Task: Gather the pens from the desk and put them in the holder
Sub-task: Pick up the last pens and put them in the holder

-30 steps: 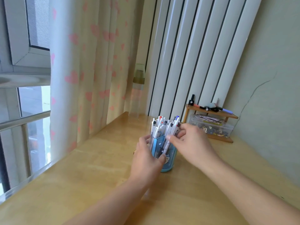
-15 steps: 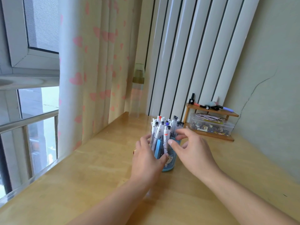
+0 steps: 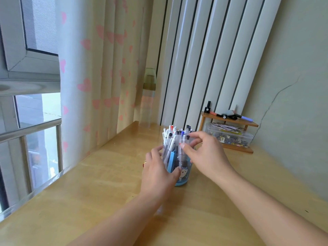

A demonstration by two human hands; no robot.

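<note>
Head view | wooden desk (image 3: 88,192), heart curtain (image 3: 99,68) | left hand (image 3: 158,173) grips holder (image 3: 183,173); right hand (image 3: 207,155) loosely spread

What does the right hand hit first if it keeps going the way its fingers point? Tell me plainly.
The right hand points left and away, its fingers already at the pens standing in the holder. Those pen tops would likely come first; whether they already touch is unclear.

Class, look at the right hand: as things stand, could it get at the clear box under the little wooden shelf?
Probably yes. The right hand is at the pens in the holder, and only bare desk lies between it and the clear box. The shelf covers the box's top, so its front is the free side.
</note>
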